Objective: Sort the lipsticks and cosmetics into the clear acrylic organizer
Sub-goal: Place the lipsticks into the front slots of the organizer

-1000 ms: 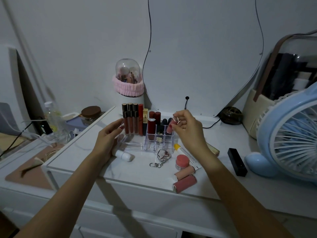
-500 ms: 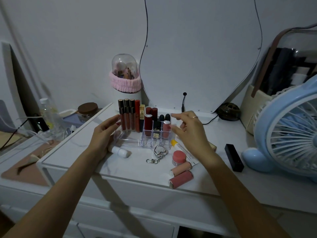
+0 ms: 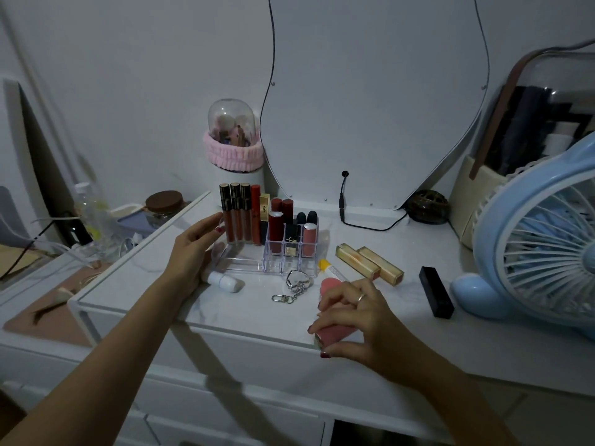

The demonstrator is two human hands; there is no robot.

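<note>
The clear acrylic organizer point(image 3: 283, 257) stands toward the rear of the white marble-topped bench point(image 3: 225, 310). Its back row holds three upright dark-capped liquid lipsticks point(image 3: 235, 214), a slim red tube point(image 3: 256, 214) and a gold-cased lipstick point(image 3: 264, 209). The small front cells hold a dark red lipstick point(image 3: 276, 231), a gold-banded black lipstick point(image 3: 291, 244) and a silver-capped pink lipstick point(image 3: 309, 239); two black-capped tubes point(image 3: 306, 217) stand behind these. The long low tray at the organizer's front left appears empty.

The left hand point(image 3: 193, 252) rests open against the organizer's left end, fingers touching its wall, grasping nothing. The right hand point(image 3: 357, 320) is closed around a pink cylindrical lipstick tube point(image 3: 333, 336) near the bench's front edge. A round pink-lidded pot point(image 3: 330, 284) sits just behind that hand.

Loose on the bench: a white roll-on bottle point(image 3: 225, 281), a silver heart keychain point(image 3: 294, 284), two gold rectangular lipstick cases point(image 3: 370, 263) and a black rectangular case point(image 3: 436, 296).
</note>
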